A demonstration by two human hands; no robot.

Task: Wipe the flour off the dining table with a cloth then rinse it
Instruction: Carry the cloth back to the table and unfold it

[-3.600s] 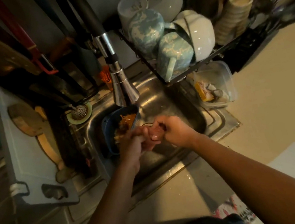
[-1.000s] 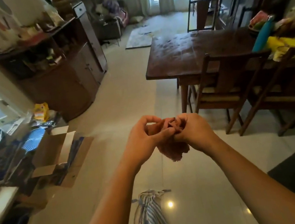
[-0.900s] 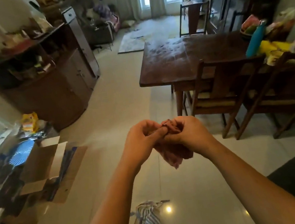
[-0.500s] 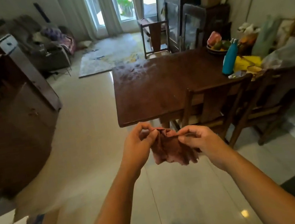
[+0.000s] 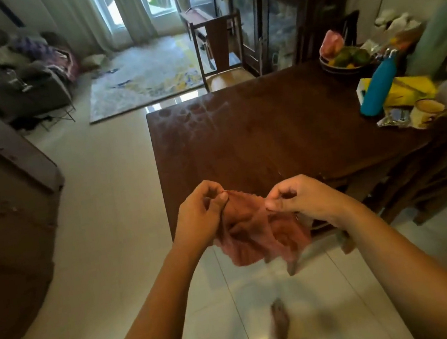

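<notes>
1. I hold the cloth (image 5: 257,233) in the air just short of the near edge of the surface (image 5: 270,139). It hangs over the floor and does not touch the wood.
2. My left hand (image 5: 200,215) pinches one upper corner of the fabric between thumb and curled fingers (image 5: 219,198). My right hand (image 5: 304,201) pinches the opposite upper edge the same way, so both hands are closed on cloth and neither is free.
3. The hands are set apart so the fabric stretches between them. I take this as opening it into a broad wiping face (a bunched rag would only shove powder about).
4. The cloth is a reddish-brown, soft piece. It is taut along the top and sags in crumpled folds below my knuckles. It looks limp, but I cannot tell from here whether it is damp.
5. The flour (image 5: 188,114) lies as pale, blotchy patches at the far left corner of the surface, well apart from the cloth. By my reading the wiping has not begun.
6. A blue bottle (image 5: 377,87) and a fruit bowl (image 5: 345,61) crowd the right side of the surface, well clear of the flour. I expect them to leave the sweep unhindered.
</notes>
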